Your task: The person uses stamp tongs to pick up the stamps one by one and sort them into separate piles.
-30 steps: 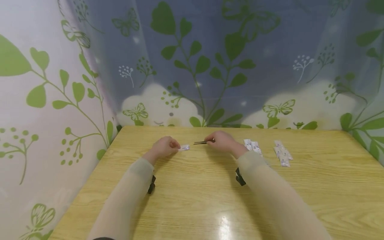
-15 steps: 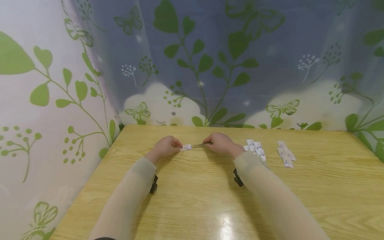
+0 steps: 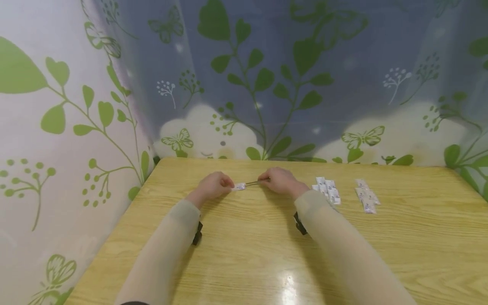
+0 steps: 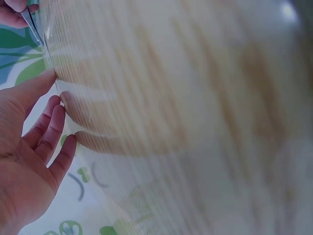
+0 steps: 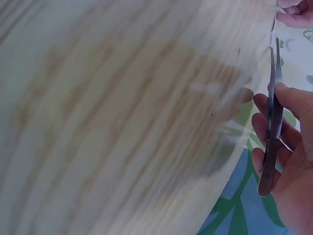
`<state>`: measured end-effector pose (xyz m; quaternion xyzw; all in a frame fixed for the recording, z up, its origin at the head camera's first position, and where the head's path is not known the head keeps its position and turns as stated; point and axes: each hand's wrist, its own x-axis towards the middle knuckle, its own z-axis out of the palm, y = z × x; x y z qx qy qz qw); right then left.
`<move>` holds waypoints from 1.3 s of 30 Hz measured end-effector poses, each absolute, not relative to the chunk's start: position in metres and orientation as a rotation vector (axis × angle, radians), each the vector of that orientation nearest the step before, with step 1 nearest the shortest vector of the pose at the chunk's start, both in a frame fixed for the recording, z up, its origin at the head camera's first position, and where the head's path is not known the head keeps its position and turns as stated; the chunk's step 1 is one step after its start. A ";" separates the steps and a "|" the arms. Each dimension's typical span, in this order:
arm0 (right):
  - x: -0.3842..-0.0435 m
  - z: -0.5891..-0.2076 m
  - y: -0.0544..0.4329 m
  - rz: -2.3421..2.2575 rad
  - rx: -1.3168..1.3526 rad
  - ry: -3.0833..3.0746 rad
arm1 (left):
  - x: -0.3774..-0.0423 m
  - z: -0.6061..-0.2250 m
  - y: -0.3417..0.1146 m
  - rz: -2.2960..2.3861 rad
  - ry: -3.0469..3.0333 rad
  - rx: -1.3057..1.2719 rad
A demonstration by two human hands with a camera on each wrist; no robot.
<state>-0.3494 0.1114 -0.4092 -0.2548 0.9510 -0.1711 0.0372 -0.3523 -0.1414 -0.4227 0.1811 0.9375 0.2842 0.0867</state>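
Note:
At the left end of a small white printed packet (image 3: pixel 239 186), my left hand (image 3: pixel 214 185) pinches it with thumb and forefinger, low over the wooden table (image 3: pixel 244 245). The other fingertips (image 4: pixel 71 139) of that hand come down to the tabletop in the left wrist view. My right hand (image 3: pixel 280 180) grips metal tweezers (image 5: pixel 274 127) between thumb and fingers. Their tips point left and sit right at the packet's right end in the head view. In the right wrist view the two tweezer tips stand slightly apart.
Right of my right hand lies a group of white packets (image 3: pixel 332 192), partly behind the forearm. Farther right is a second cluster of several packets (image 3: pixel 369 206). A leaf-patterned curtain (image 3: pixel 244 84) hangs at the table's back edge and along its left side.
The tweezers have moved left, from a gap beside the packet to its right end. My left hand keeps its hold on the packet. The head view has shifted slightly.

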 end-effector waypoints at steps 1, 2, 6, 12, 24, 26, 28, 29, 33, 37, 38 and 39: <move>-0.350 -0.409 0.111 -0.526 -0.786 2.919 | -0.352 -0.423 -0.141 0.849 2.791 0.537; -0.349 -0.409 0.110 -0.526 -0.790 2.919 | -0.353 -0.423 -0.142 0.848 2.792 0.537; -0.349 -0.408 0.108 -0.533 -0.791 2.912 | -0.354 -0.424 -0.142 0.851 2.787 0.530; -0.350 -0.409 0.105 -0.541 -0.780 2.903 | -0.356 -0.426 -0.144 0.852 2.785 0.532; -0.359 -0.413 0.097 -0.512 -0.769 2.914 | -0.356 -0.424 -0.142 0.831 2.797 0.527; -0.359 -0.412 0.097 -0.519 -0.783 2.901 | -0.356 -0.424 -0.141 0.832 2.794 0.527; -0.358 -0.409 0.097 -0.529 -0.793 2.886 | -0.355 -0.424 -0.141 0.838 2.789 0.520; -0.358 -0.408 0.097 -0.534 -0.801 2.880 | -0.355 -0.423 -0.141 0.840 2.790 0.518; -0.356 -0.404 0.098 -0.535 -0.820 2.862 | -0.355 -0.423 -0.141 0.833 2.790 0.505; -0.355 -0.403 0.096 -0.514 -0.835 2.857 | -0.355 -0.423 -0.141 0.823 2.791 0.508; -0.354 -0.404 0.095 -0.511 -0.836 2.856 | -0.355 -0.423 -0.141 0.824 2.792 0.509; -0.354 -0.404 0.094 -0.507 -0.835 2.856 | -0.355 -0.423 -0.141 0.821 2.795 0.514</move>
